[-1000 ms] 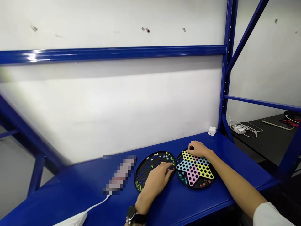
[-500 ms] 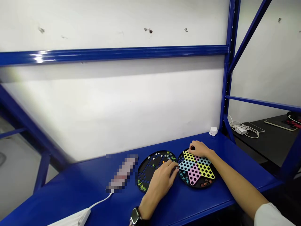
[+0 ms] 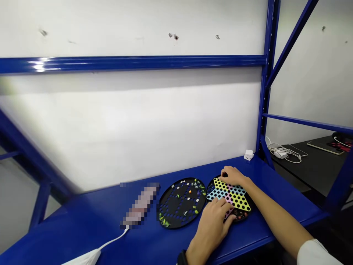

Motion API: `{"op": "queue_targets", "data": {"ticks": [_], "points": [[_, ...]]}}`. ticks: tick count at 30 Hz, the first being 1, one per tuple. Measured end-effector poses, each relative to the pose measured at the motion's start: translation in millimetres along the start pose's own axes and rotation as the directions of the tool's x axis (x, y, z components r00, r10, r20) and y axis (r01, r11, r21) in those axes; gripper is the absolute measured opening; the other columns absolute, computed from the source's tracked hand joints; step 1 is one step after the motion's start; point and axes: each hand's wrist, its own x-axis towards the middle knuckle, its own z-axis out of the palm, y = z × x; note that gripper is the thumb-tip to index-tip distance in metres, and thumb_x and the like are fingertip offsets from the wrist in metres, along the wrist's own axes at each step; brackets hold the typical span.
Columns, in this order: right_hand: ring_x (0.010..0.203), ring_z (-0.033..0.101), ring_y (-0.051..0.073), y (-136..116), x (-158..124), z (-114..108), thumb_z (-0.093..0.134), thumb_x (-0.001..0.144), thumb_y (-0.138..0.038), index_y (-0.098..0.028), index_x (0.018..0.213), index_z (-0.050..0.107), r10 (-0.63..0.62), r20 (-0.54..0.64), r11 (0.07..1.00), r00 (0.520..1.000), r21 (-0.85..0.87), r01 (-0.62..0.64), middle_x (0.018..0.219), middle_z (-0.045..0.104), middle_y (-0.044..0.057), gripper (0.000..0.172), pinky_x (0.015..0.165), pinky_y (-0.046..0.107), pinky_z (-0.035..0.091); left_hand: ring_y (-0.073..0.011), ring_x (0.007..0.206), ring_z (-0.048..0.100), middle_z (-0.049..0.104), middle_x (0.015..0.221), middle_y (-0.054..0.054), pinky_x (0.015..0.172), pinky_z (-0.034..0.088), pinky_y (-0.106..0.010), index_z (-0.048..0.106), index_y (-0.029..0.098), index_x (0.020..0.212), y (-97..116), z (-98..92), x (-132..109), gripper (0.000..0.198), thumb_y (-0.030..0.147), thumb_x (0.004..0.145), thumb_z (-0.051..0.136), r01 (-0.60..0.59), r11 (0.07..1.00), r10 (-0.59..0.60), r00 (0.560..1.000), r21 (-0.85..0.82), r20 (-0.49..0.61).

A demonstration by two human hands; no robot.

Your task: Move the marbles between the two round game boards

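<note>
My left hand, a dark band at its wrist, is over the near side of a round Chinese checkers board. Its fingers bend down onto the pink point, thumb close to the fingertips; anything between them is hidden. At the board's far edge, my right hand has curled fingers by a yellow star point, and its fingertips are partly hidden. Red-brown marbles lie in the board's near right pocket. Left of it, a round black tray holds green marbles, white discs and a small orange cube.
A pixelated flat object lies on the blue table, with a white cable leading to a white block. A white charger stands by the blue rack post. Cables lie on a dark side table.
My left hand has moved right, from between the two round pieces onto the near part of the star board, uncovering the black tray. My right hand stays at the far edge.
</note>
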Motion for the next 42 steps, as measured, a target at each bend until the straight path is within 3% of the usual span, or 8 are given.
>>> {"op": "queue_targets", "data": {"ticks": [5, 9, 14, 18, 21, 26, 38, 42], "points": [[0.087, 0.059, 0.021, 1, 1, 1, 0.052, 0.089, -0.046, -0.022, 0.077, 0.065, -0.009, 0.002, 1.0, 1.0, 0.011, 0.009, 0.095, 0.065, 0.005, 0.029, 0.075, 0.031, 0.042, -0.0191, 0.101, 0.057, 0.068, 0.104, 0.001, 0.087, 0.042, -0.031, 0.067, 0.031, 0.105, 3, -6.5, -4, 0.015, 0.033, 0.092, 0.061, -0.162, 0.985, 0.168, 0.98, -0.061, 0.108], [0.088, 0.059, 0.021, 2, 2, 2, 0.052, 0.088, -0.047, -0.022, 0.077, 0.065, -0.008, 0.001, 1.0, 1.0, 0.011, 0.008, 0.095, 0.065, 0.005, 0.03, 0.074, 0.031, 0.042, -0.0191, 0.105, 0.057, 0.065, 0.114, 0.0, 0.093, 0.044, -0.032, 0.064, 0.031, 0.113, -6, -28.3, -15, 0.024, 0.031, 0.089, 0.063, -0.155, 0.986, 0.16, 0.984, -0.066, 0.082], [0.088, 0.059, 0.021, 3, 1, 2, 0.053, 0.088, -0.046, -0.023, 0.076, 0.064, -0.007, 0.009, 1.0, 1.0, 0.021, 0.007, 0.094, 0.065, 0.005, 0.029, 0.073, 0.031, 0.041, -0.0208, 0.11, 0.059, 0.065, 0.119, -0.002, 0.096, 0.045, -0.033, 0.065, 0.03, 0.113, -65, -83.9, -39, 0.025, 0.033, 0.091, 0.054, 0.063, 0.998, -0.064, 0.998, 0.025, 0.028], [0.086, 0.06, 0.021, 2, 0, 0, 0.053, 0.088, -0.046, -0.022, 0.074, 0.065, -0.001, 0.021, 1.0, 1.0, 0.03, 0.001, 0.092, 0.066, 0.005, 0.03, 0.071, 0.03, 0.041, -0.0264, 0.113, 0.06, 0.068, 0.118, -0.005, 0.1, 0.043, -0.04, 0.068, 0.027, 0.111, -126, -113.5, -62, 0.03, 0.033, 0.086, 0.053, 0.387, 0.899, -0.4, 0.916, 0.208, 0.023], [0.083, 0.06, 0.02, 1, 0, -1, 0.052, 0.088, -0.046, -0.022, 0.074, 0.065, 0.008, 0.019, 1.0, 1.0, 0.029, -0.008, 0.092, 0.067, 0.006, 0.031, 0.07, 0.03, 0.041, -0.0253, 0.115, 0.06, 0.068, 0.12, -0.002, 0.1, 0.044, -0.035, 0.067, 0.028, 0.113, -150, -113.2, -73, 0.036, 0.033, 0.078, 0.058, 0.445, 0.876, -0.467, 0.88, 0.189, 0.093], [0.085, 0.061, 0.021, 1, 0, 0, 0.054, 0.088, -0.046, -0.022, 0.077, 0.067, 0.012, 0.021, 0.999, 1.0, 0.031, -0.012, 0.093, 0.067, 0.007, 0.029, 0.071, 0.03, 0.042, -0.0238, 0.115, 0.06, 0.069, 0.12, 0.0, 0.101, 0.044, -0.033, 0.068, 0.03, 0.111, -157, -104.2, -74, 0.039, 0.033, 0.072, 0.062, 0.415, 0.904, -0.428, 0.88, 0.102, 0.205], [0.086, 0.061, 0.022, 1, 0, -1, 0.054, 0.088, -0.045, -0.022, 0.077, 0.066, 0.018, 0.04, 0.999, 0.999, 0.04, -0.02, 0.095, 0.067, 0.007, 0.029, 0.071, 0.031, 0.042, -0.0217, 0.086, 0.064, 0.07, 0.091, -0.002, 0.075, 0.047, -0.028, 0.072, 0.024, 0.098, -157, -108.2, -70, 0.031, 0.033, 0.071, 0.058, 0.504, 0.86, -0.508, 0.828, 0.082, 0.237], [0.086, 0.06, 0.022, 1, 1, 0, 0.053, 0.088, -0.046, -0.022, 0.078, 0.066, 0.011, 0.033, 1.0, 0.999, 0.027, -0.012, 0.095, 0.067, 0.006, 0.029, 0.072, 0.032, 0.042, -0.0199, 0.082, 0.063, 0.071, 0.09, -0.001, 0.071, 0.044, -0.026, 0.073, 0.024, 0.091, -161, -104.6, -66, 0.027, 0.032, 0.069, 0.06, 0.482, 0.873, -0.486, 0.843, 0.079, 0.231]]}}
